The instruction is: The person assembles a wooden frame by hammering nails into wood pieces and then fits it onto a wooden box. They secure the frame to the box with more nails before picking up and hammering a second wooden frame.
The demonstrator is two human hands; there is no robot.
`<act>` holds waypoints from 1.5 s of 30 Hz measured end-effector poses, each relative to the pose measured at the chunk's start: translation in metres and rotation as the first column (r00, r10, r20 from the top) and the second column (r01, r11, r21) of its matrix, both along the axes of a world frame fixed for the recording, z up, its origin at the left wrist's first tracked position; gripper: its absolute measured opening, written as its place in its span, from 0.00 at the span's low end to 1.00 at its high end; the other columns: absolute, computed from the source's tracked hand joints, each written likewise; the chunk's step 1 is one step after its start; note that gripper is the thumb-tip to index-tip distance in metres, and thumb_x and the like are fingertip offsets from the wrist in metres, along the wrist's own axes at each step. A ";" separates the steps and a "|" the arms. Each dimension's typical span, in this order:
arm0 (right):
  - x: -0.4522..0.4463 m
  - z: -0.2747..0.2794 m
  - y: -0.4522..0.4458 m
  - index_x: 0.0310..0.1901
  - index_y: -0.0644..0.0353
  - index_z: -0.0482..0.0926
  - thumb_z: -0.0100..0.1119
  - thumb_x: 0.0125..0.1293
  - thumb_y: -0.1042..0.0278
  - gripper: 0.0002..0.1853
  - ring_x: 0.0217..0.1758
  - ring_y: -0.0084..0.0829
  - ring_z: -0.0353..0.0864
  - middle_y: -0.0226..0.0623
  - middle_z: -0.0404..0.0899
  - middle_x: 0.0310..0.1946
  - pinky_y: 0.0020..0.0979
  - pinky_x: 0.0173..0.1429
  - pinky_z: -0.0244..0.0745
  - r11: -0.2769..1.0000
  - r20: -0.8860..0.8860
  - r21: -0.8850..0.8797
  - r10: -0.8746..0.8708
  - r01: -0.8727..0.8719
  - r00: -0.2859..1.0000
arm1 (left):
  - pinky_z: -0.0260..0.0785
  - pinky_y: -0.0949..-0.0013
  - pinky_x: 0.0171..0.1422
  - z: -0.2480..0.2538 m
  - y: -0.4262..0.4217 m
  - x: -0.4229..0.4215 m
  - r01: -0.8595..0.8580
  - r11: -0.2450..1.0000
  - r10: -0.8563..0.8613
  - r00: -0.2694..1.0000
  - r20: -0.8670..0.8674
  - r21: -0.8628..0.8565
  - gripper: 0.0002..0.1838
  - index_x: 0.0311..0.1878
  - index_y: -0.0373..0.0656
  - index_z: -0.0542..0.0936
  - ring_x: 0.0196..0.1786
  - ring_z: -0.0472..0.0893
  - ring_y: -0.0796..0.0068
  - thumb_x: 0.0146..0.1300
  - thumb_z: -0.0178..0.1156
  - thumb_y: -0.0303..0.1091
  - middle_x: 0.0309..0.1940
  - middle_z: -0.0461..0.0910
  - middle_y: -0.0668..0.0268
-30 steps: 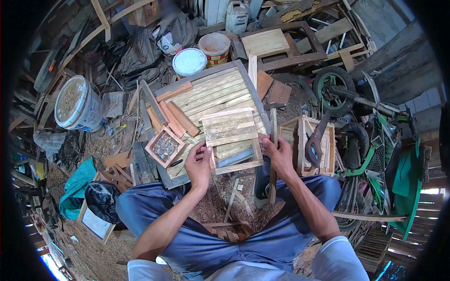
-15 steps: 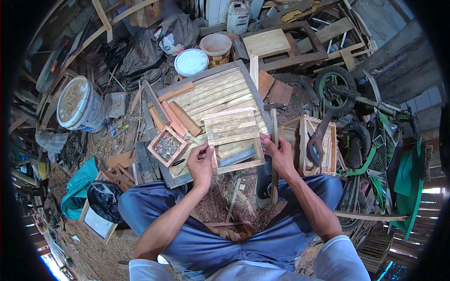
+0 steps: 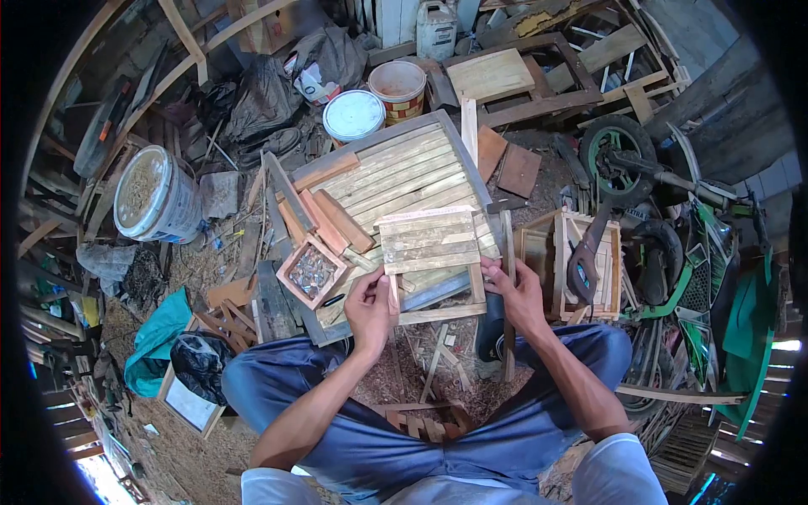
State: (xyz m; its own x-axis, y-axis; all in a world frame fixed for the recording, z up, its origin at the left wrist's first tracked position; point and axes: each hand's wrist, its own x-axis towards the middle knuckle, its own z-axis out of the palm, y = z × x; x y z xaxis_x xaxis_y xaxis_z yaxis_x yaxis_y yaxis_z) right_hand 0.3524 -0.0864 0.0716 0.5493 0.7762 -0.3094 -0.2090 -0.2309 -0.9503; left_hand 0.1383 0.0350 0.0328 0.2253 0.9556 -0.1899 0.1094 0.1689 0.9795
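Observation:
A small wooden frame [image 3: 429, 240], its far part covered with slats and its near part open, is between my hands. My left hand [image 3: 369, 313] pinches its left side piece, thumb on top. At the opposite side, the fingers of my right hand [image 3: 518, 296] close on the right side piece. Beneath the frame lies a slatted wooden panel [image 3: 404, 172] with a grey border. Left of the frame, a square wooden box [image 3: 313, 271] of small metal bits sits on the panel. Several reddish wood strips [image 3: 337, 220] lie beyond the box.
A handsaw [image 3: 582, 268] rests on a wooden crate [image 3: 613, 261] at right. A hammer [image 3: 509, 204] lies by the panel's right edge. Buckets [image 3: 353, 115] stand behind, another bucket [image 3: 156, 198] at left. A green motorcycle [image 3: 673, 286] takes up the right side.
The whole view has shifted slightly to the right. Both hands keep their hold on the small wooden frame, which has hardly moved over the panel.

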 end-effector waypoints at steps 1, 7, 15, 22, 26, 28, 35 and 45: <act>0.000 0.000 -0.001 0.48 0.67 0.73 0.57 0.73 0.69 0.10 0.59 0.38 0.81 0.53 0.77 0.58 0.37 0.59 0.82 1.000 -0.016 0.015 -0.001 0.001 1.000 | 0.70 0.79 0.44 0.001 0.000 -0.001 0.008 1.000 -0.008 1.000 -0.002 -0.019 0.14 0.56 0.36 0.82 0.36 0.75 0.85 0.70 0.62 0.30 0.41 0.80 0.70; -0.003 0.004 -0.003 0.48 0.65 0.73 0.57 0.73 0.69 0.09 0.60 0.38 0.81 0.51 0.77 0.59 0.37 0.59 0.81 1.000 -0.032 -0.001 -0.027 0.027 0.999 | 0.70 0.79 0.45 0.008 0.001 -0.004 -0.005 0.988 0.009 1.000 0.027 -0.155 0.16 0.58 0.35 0.80 0.38 0.76 0.85 0.69 0.62 0.29 0.39 0.81 0.70; -0.005 0.017 -0.002 0.46 0.66 0.74 0.57 0.73 0.71 0.08 0.60 0.34 0.80 0.51 0.77 0.59 0.35 0.62 0.78 0.996 -0.071 -0.081 -0.039 0.034 0.997 | 0.70 0.80 0.51 0.016 0.000 -0.005 0.011 0.978 -0.001 0.999 0.049 -0.206 0.16 0.58 0.35 0.80 0.43 0.76 0.85 0.69 0.62 0.27 0.45 0.79 0.68; -0.005 0.024 -0.001 0.46 0.67 0.75 0.57 0.72 0.75 0.05 0.62 0.31 0.77 0.52 0.78 0.59 0.32 0.66 0.71 0.993 -0.064 -0.118 -0.018 0.010 0.998 | 0.70 0.80 0.53 0.023 -0.001 -0.003 0.027 0.978 -0.023 0.999 0.024 -0.207 0.18 0.61 0.34 0.78 0.44 0.76 0.84 0.69 0.61 0.24 0.47 0.77 0.67; -0.007 0.026 -0.002 0.46 0.67 0.74 0.57 0.72 0.75 0.06 0.63 0.33 0.77 0.52 0.78 0.60 0.32 0.67 0.70 0.993 -0.124 -0.105 -0.065 0.052 0.990 | 0.69 0.77 0.56 0.023 -0.003 -0.003 0.011 0.975 0.004 0.998 0.065 -0.223 0.19 0.62 0.33 0.75 0.47 0.78 0.83 0.69 0.61 0.25 0.46 0.80 0.67; -0.006 0.026 -0.003 0.46 0.67 0.74 0.57 0.72 0.75 0.06 0.64 0.33 0.76 0.53 0.77 0.60 0.33 0.68 0.70 0.993 -0.117 -0.107 -0.065 0.053 0.991 | 0.68 0.77 0.56 0.023 -0.002 -0.003 0.021 0.975 -0.008 0.998 0.060 -0.223 0.19 0.62 0.33 0.75 0.48 0.78 0.83 0.69 0.61 0.25 0.47 0.80 0.67; -0.005 0.020 -0.007 0.45 0.67 0.75 0.58 0.72 0.75 0.06 0.65 0.33 0.76 0.53 0.77 0.60 0.31 0.66 0.69 0.991 0.025 -0.132 0.031 -0.027 0.999 | 0.70 0.79 0.55 0.018 -0.004 -0.005 0.023 0.985 -0.024 1.000 -0.002 -0.170 0.18 0.61 0.34 0.78 0.48 0.76 0.83 0.70 0.61 0.25 0.50 0.76 0.66; -0.007 0.023 -0.003 0.45 0.67 0.75 0.58 0.72 0.75 0.06 0.65 0.32 0.75 0.52 0.78 0.60 0.30 0.66 0.68 0.993 -0.016 -0.116 -0.003 0.001 1.000 | 0.70 0.79 0.57 0.022 -0.003 -0.005 0.044 0.983 -0.046 0.999 -0.010 -0.177 0.18 0.62 0.33 0.77 0.51 0.76 0.82 0.70 0.61 0.26 0.54 0.75 0.65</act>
State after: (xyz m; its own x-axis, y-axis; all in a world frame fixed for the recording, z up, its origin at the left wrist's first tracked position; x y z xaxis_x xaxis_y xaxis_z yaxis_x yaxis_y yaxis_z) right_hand 0.3457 -0.0898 0.0951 0.5452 0.7331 -0.4065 -0.2251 -0.3391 -0.9134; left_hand 0.1329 0.0320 0.0546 0.2633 0.8956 -0.3585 0.1338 0.3341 0.9330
